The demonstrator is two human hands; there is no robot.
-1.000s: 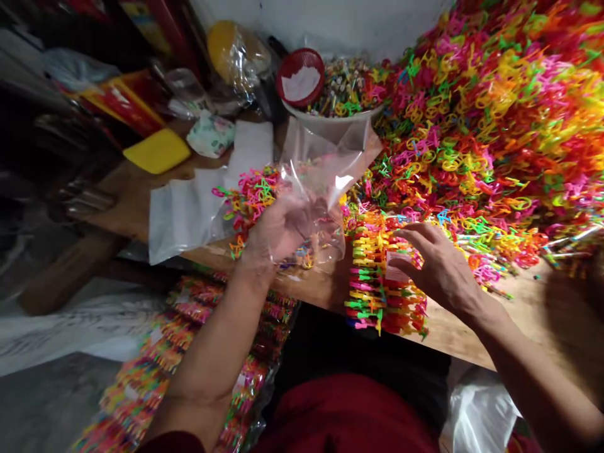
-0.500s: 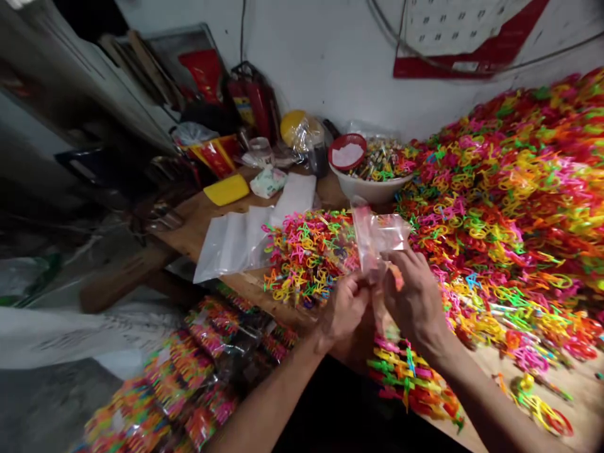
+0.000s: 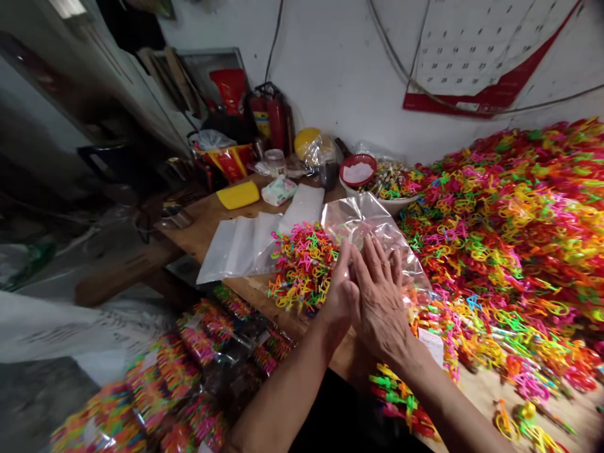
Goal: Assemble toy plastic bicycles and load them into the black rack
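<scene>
A clear plastic bag [image 3: 363,211] lies spread on the table, its mouth toward the wall. My right hand [image 3: 380,296] rests on the bag with fingers stretched out flat. My left hand [image 3: 340,292] stands on edge against it, fingers straight and thumb beside the right hand. Colourful plastic pieces with a white label [image 3: 430,346] show beyond my right wrist; whether they are inside the bag I cannot tell. Left of my hands is a small heap of colourful plastic pieces [image 3: 302,264]. More stacked pieces [image 3: 396,396] lie under my right forearm.
A large pile of colourful plastic pieces [image 3: 519,226] covers the right side. Flat clear bags [image 3: 236,248], a yellow object [image 3: 238,195] and a red basket [image 3: 358,170] on a white bowl [image 3: 391,204] stand at the back. Filled bags [image 3: 160,371] lie below the table's left edge.
The bag was gathered up between my hands; now it is spread flat under them. My right hand has gone from curled to flat. The camera view has shifted slightly.
</scene>
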